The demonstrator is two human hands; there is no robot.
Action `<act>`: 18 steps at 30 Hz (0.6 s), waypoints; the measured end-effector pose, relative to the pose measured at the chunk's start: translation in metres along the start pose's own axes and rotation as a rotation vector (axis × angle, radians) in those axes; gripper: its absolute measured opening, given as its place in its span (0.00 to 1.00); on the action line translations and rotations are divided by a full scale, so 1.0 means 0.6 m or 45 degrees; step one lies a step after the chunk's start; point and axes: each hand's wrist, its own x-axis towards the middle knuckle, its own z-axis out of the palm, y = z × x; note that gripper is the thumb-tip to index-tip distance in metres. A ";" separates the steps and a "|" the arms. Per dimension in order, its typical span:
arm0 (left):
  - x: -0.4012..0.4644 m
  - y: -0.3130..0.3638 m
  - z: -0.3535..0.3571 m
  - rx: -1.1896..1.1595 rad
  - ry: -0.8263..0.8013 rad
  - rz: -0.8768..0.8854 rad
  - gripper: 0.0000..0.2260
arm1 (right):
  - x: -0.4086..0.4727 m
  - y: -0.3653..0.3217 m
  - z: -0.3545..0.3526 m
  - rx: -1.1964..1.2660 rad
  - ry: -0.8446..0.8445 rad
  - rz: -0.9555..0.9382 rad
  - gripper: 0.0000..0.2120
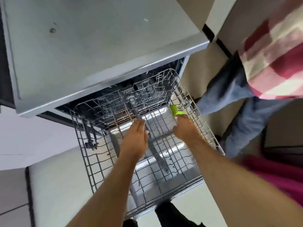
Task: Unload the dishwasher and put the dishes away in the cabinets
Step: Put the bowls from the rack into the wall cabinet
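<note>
The dishwasher stands open with a wire rack (91, 163) pulled out over the lowered steel door (164, 114); I see no dishes on the rack. My left hand (136, 136) reaches into the rack's middle with straight fingers, the tips touching the wires near a grey spray arm (158, 153). My right hand (186, 129) is at the rack's far right side and grips a small lime-green object (176, 110), which sticks out beyond the fingers. A second rack (147, 92) sits deeper inside the machine.
A grey countertop (91, 46) overhangs the dishwasher. Another person in a checked shirt (275, 59) and jeans stands close to the rack's right side. Pink fabric (282, 176) is at the lower right. Pale floor tiles (57, 185) lie to the left.
</note>
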 end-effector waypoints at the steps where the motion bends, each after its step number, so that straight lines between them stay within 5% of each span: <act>1: 0.009 0.003 0.008 0.016 -0.002 0.003 0.25 | 0.018 -0.002 0.002 -0.006 -0.009 -0.022 0.27; 5: 0.037 0.008 0.040 0.054 0.018 -0.005 0.24 | 0.098 0.008 0.018 -0.188 -0.101 -0.162 0.43; 18: 0.029 -0.021 0.112 0.060 0.000 0.038 0.24 | 0.189 0.014 0.041 -0.628 -0.117 -0.042 0.49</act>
